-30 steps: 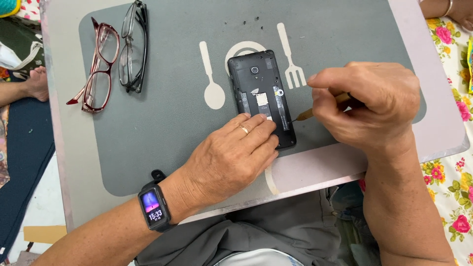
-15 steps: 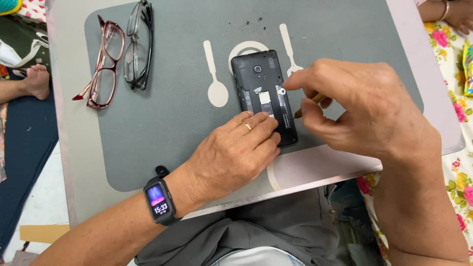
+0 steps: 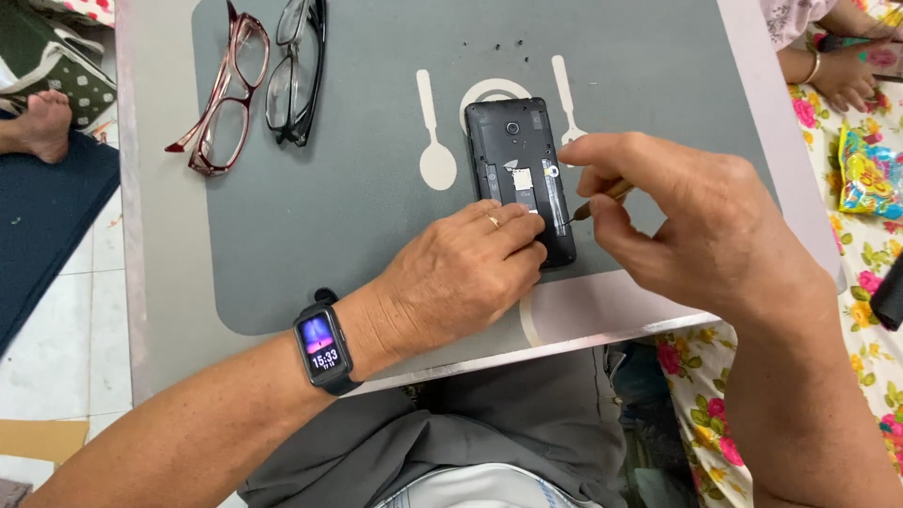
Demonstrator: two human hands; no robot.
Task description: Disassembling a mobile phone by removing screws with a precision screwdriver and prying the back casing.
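A black phone [image 3: 515, 155] with its back cover off lies face down on the grey mat [image 3: 357, 216]. My left hand [image 3: 461, 277] presses its fingers on the phone's lower half, a ring on one finger and a dark smartwatch [image 3: 323, 341] on the wrist. My right hand [image 3: 691, 226] pinches a thin tool with a wooden-coloured handle [image 3: 602, 200], its tip resting on the phone's right edge. Several tiny dark screws [image 3: 494, 44] lie on the mat above the phone.
Two pairs of glasses, one red-framed [image 3: 221, 103] and one black-framed [image 3: 296, 71], lie at the mat's upper left. The mat covers a small pale table [image 3: 146, 235]. Another person's hand [image 3: 842, 75] shows at top right over flowered fabric; a bare foot [image 3: 42, 122] at left.
My right hand has moved left and up so the tool tip now sits at the phone's right edge. The left hand stays pressed on the phone.
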